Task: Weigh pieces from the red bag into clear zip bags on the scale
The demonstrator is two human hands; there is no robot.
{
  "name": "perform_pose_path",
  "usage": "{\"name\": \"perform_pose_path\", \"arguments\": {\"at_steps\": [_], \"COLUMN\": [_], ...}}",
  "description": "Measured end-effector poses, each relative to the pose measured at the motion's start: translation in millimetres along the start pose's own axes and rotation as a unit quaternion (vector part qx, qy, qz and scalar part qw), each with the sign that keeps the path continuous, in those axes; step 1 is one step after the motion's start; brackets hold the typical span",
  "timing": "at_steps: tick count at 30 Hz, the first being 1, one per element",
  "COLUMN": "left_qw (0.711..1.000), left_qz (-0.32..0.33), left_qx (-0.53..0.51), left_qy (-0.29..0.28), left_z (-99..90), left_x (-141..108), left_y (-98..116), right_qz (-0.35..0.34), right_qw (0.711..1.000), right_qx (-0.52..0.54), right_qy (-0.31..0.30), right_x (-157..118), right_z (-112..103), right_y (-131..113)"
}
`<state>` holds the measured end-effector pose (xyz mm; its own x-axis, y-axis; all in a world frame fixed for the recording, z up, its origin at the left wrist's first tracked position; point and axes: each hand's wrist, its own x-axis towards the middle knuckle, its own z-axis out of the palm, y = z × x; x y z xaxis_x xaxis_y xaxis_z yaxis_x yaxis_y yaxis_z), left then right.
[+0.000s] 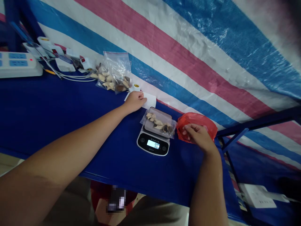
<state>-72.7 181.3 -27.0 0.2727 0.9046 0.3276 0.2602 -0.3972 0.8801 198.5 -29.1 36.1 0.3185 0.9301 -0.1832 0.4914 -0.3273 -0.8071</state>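
Observation:
My left hand (135, 101) is closed in a fist on a white sheet of paper (150, 101); whatever may be inside it is hidden. A kitchen scale (153, 143) stands between my hands, its lit display reading about 9.0. On its platform lies a clear plastic bag (173, 130) holding several pale, dried-looking curled pieces (159, 123). My right hand (197, 134) is over the mouth of a red plastic bag (210, 125), fingers curled together. I cannot make out what its fingertips hold.
Filled clear bags (113, 78) lie against the striped sheet (164, 47), left of a small white roll (134, 87). Farther left are white chargers with cables (75, 77), a thin metal rod (48, 63) and a power strip (20, 64). A blue frame bar (258, 117) rises at right.

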Motion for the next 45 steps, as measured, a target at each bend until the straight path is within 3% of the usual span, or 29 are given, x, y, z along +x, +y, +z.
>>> {"name": "perform_pose_path", "arguments": {"at_steps": [24,32,35,37,41,45], "left_qw": [1.000,1.000,0.999,0.996,0.960,0.916], "left_qz": [-0.003,-0.007,0.016,0.068,0.223,0.272], "left_qx": [0.000,-0.005,-0.034,-0.052,0.012,0.122], "left_qy": [0.001,0.003,0.008,-0.020,-0.168,-0.268], "left_z": [0.1,-0.5,-5.1,-8.6,-10.0,-4.2], "left_x": [0.7,2.5,-1.9,-11.0,-36.7,-52.0], "left_y": [-1.4,-2.9,10.2,29.4,71.8,81.9], "right_qz": [0.033,0.009,0.013,0.016,0.016,0.030], "right_qw": [0.999,0.994,0.993,0.993,0.993,0.990], "right_qx": [0.001,-0.013,-0.003,0.000,0.000,0.048], "right_qy": [-0.019,-0.110,-0.117,-0.115,-0.118,-0.128], "right_x": [-2.9,-6.4,-5.7,-4.6,-3.4,-4.5], "right_z": [3.2,16.6,21.6,24.8,27.6,21.0], "right_y": [-3.4,-12.2,-14.2,-14.6,-15.5,-14.8]}}
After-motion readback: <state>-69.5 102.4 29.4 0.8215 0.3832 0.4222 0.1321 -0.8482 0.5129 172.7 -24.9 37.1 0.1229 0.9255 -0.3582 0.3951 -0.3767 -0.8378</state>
